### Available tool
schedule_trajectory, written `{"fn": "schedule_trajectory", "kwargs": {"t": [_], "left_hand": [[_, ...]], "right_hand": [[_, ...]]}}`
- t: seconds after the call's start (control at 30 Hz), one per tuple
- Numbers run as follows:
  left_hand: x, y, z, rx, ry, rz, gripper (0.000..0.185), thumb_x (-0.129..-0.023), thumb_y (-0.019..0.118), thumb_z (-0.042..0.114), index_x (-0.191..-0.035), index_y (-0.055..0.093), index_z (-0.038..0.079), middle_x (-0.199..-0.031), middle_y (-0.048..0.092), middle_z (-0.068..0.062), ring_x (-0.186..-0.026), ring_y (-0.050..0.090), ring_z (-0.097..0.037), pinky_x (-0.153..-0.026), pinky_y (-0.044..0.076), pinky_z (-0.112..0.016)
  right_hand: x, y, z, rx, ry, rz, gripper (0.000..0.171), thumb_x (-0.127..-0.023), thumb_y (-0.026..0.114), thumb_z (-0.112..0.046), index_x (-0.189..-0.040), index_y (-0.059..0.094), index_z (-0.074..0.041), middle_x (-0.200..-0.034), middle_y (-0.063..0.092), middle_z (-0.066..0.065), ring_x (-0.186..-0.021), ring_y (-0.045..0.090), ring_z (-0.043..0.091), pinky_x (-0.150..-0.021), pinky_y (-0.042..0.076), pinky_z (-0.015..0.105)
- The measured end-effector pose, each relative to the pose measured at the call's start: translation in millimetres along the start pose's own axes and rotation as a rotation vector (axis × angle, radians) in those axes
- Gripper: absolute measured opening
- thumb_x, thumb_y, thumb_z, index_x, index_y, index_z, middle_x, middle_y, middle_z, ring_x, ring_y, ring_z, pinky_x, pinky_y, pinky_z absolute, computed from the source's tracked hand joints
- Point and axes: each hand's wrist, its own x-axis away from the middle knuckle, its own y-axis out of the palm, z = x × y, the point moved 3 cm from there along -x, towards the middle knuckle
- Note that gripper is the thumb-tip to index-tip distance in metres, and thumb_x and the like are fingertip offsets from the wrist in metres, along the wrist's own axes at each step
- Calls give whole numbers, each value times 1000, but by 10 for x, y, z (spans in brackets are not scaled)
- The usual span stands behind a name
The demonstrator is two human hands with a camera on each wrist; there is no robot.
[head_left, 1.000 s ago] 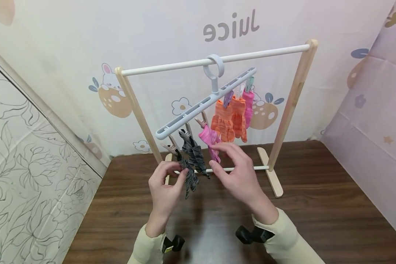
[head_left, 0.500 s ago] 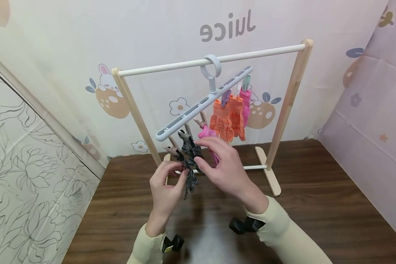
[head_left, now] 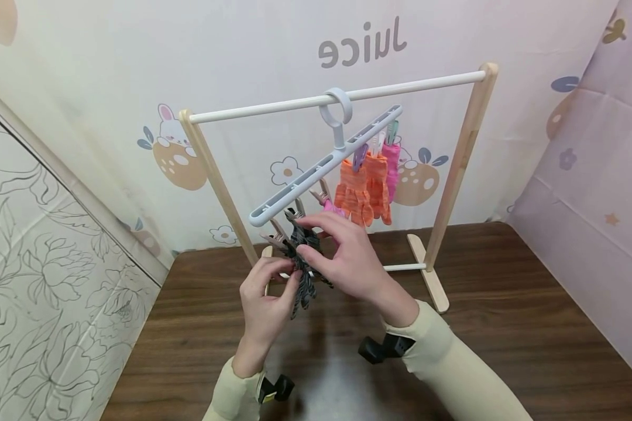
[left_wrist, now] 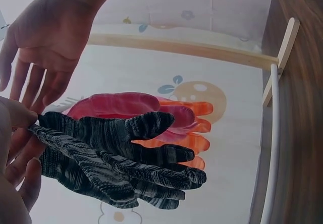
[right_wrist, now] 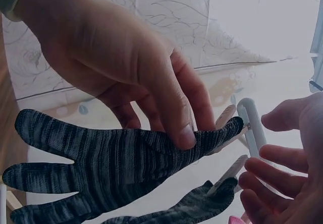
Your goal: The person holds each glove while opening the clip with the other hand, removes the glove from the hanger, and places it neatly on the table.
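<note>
A grey-blue clip hanger (head_left: 316, 169) hangs tilted from the white rod (head_left: 411, 85) of a small wooden rack. Clipped to it are two dark striped gloves, pink gloves (head_left: 330, 208) and orange gloves (head_left: 360, 188). My left hand (head_left: 294, 275) pinches the cuff of the front dark glove (head_left: 305, 292) just below its clip; the right wrist view shows the thumb pressed on that glove (right_wrist: 101, 158). My right hand (head_left: 301, 237) hovers with spread fingers over the dark gloves' clips (right_wrist: 250, 118) and holds nothing. The second dark glove (right_wrist: 192, 206) hangs behind the first.
The rack stands at the back of a dark wooden table (head_left: 505, 327), its wooden foot (head_left: 432, 280) to the right of my hands. Patterned sheets (head_left: 84, 117) wall in the back and both sides.
My right hand has moved left, from the pink glove to over the dark gloves' clips. My left hand has kept its pinch on the front dark glove.
</note>
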Motion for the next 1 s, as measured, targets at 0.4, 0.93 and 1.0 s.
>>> {"fn": "schedule_trajectory", "kwargs": {"t": [0.4,0.93,1.0], "left_hand": [[8,-19,17,-22,-23,-22,14,-84,76,-1,-96,75,6,-92,69,-6,-79,64,-19,-65,52,-29],[19,-20,10,-3,15,-14,18,-80,76,-6,-94,76,6,-93,69,-6,-81,64,-19,-67,54,-24],[18,-13,9,0,24,-12,18,-79,77,-7,-93,76,6,-93,69,-7,-81,64,-19,-67,54,-24]], "right_hand": [[-85,82,-84,-20,-68,28,35,-85,78,-14,-117,70,-3,-115,69,5,-99,62,14,-81,55,35],[-116,178,-100,13,14,35,37,-81,83,-16,-114,71,-4,-111,70,5,-92,63,15,-79,54,27],[-122,190,-106,15,19,39,37,-81,84,-16,-113,71,-4,-109,70,5,-92,63,16,-78,53,27]]}}
